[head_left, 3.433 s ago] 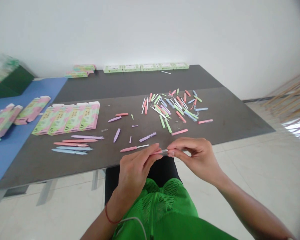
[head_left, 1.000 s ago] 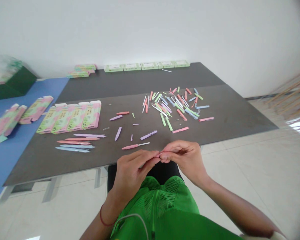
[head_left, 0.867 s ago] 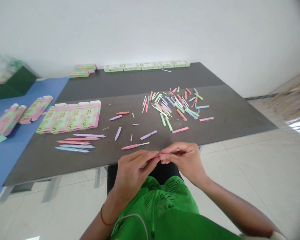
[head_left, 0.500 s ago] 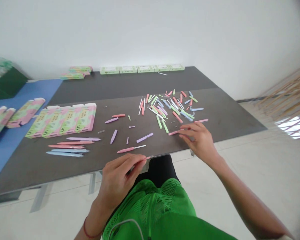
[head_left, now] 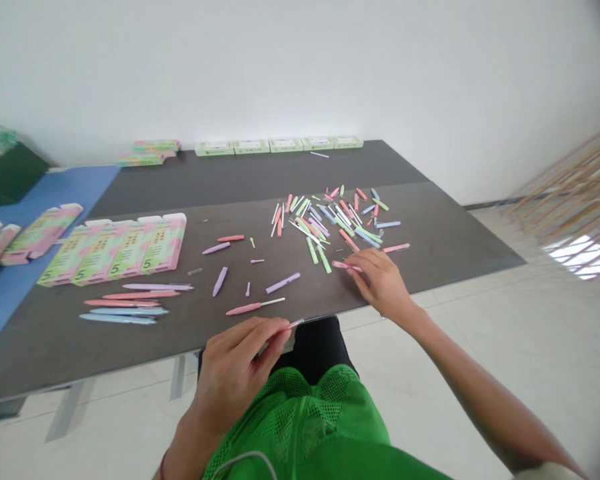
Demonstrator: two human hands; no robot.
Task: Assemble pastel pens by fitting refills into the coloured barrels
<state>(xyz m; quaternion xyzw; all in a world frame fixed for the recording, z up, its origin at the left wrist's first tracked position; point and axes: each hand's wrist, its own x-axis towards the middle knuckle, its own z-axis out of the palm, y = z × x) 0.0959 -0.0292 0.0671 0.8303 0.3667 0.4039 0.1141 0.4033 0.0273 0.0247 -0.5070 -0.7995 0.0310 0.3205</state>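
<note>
Near the front edge of the table, my left hand (head_left: 245, 357) pinches a small pen part (head_left: 296, 324), pinkish with a clear end; the rest is hidden by the fingers. My right hand (head_left: 383, 280) is closed on a pink pen barrel (head_left: 344, 265), its left end poking out beside the heap of parts. In front of my left hand lies a pink half pen with a white refill (head_left: 255, 307). Around it are purple barrels (head_left: 283, 283), a pink barrel (head_left: 231, 238) and tiny plungers (head_left: 248, 289). Another pink barrel (head_left: 397, 247) rests past my right hand.
A heap of coloured barrels and refills (head_left: 325, 223) covers the right middle of the table. Assembled pens (head_left: 130, 303) lie at left, below upright printed boxes (head_left: 163, 247). Flat boxes (head_left: 283, 145) line the wall. A dark green bin (head_left: 13, 170) stands on the blue surface (head_left: 93, 190).
My right hand has moved slightly left and its fingers have closed on the pink barrel, which now sits at a different angle. My left hand keeps its pinch. The view has shifted slightly.
</note>
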